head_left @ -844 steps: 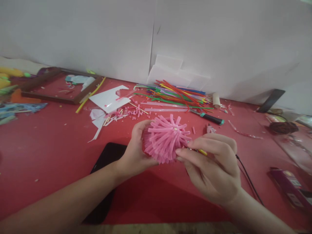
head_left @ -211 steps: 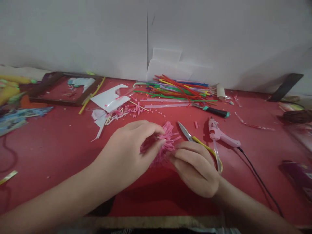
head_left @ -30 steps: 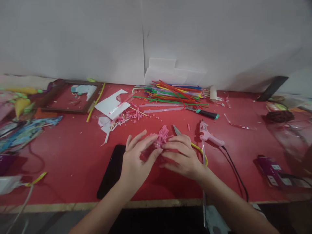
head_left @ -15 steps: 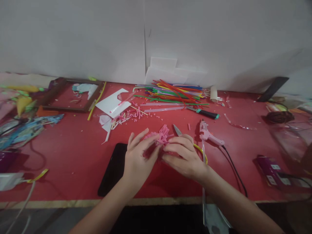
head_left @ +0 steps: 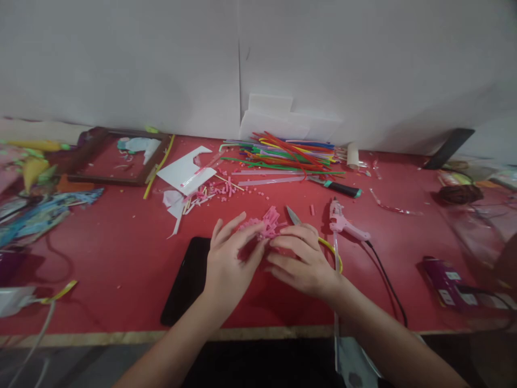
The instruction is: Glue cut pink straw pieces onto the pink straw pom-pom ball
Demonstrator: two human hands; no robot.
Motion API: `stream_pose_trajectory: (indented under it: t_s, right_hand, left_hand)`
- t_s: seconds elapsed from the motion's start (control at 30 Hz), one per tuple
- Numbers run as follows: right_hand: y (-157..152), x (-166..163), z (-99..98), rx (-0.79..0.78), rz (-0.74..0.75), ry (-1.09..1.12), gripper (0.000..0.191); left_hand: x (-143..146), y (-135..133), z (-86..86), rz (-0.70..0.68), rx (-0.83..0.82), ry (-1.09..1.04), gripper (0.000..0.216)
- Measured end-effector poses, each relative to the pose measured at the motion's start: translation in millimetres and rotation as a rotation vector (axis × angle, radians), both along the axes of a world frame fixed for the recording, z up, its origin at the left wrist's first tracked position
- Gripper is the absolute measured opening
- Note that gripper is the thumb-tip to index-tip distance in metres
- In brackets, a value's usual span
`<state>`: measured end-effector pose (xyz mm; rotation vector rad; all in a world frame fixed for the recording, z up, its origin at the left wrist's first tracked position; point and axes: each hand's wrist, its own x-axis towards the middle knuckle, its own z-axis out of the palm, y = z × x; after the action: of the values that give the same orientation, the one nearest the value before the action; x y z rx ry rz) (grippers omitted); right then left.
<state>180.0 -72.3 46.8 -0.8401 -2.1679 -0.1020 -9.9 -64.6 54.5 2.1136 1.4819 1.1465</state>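
Observation:
Between my two hands is a cluster of short pink strips (head_left: 270, 220), spiky and fanned out. My left hand (head_left: 230, 258) pinches it from the left with thumb and fingers. From the right, the fingertips of my right hand (head_left: 305, 258) close on its lower right edge; the exact contact is hidden by the fingers. Scissors (head_left: 294, 216) lie beneath my right hand, with a blade showing past the knuckles and a yellow handle loop to the right. A black phone (head_left: 183, 285) lies beside my left wrist.
A pink glue gun (head_left: 343, 223) with a cord lies right, near a knife (head_left: 342, 188). Behind are colourful pipe cleaners (head_left: 291, 151), white paper (head_left: 186, 170) and pink scraps (head_left: 230, 186). A brown frame (head_left: 81, 178) stands left; a purple box (head_left: 448, 285) lies right.
Almost nothing differs. My right fingers have shifted very slightly at the pink cluster, and the whole view has drifted a little.

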Motion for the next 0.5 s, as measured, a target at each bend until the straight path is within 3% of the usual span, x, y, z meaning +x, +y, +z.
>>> stream_pose_trajectory:
  t_s: [0.23, 0.33, 0.5]
  right_hand:
    - [-7.5, 11.6, 1.4, -0.061, -0.097, 0.063, 0.029]
    - [-7.4, 35.4, 2.8, -0.036, -0.278, 0.162, 0.024]
    - [-14.0, 78.0, -5.1, -0.062, -0.555, 0.265, 0.020]
  left_hand:
    - [-0.2, 1.4, -0.7, -0.009, 0.045, 0.005, 0.016]
    - [-5.3, 5.8, -0.8, -0.068, 0.040, -0.011, 0.018]
    - [-20.7, 20.4, 3.7, -0.251, -0.120, -0.001, 0.024]
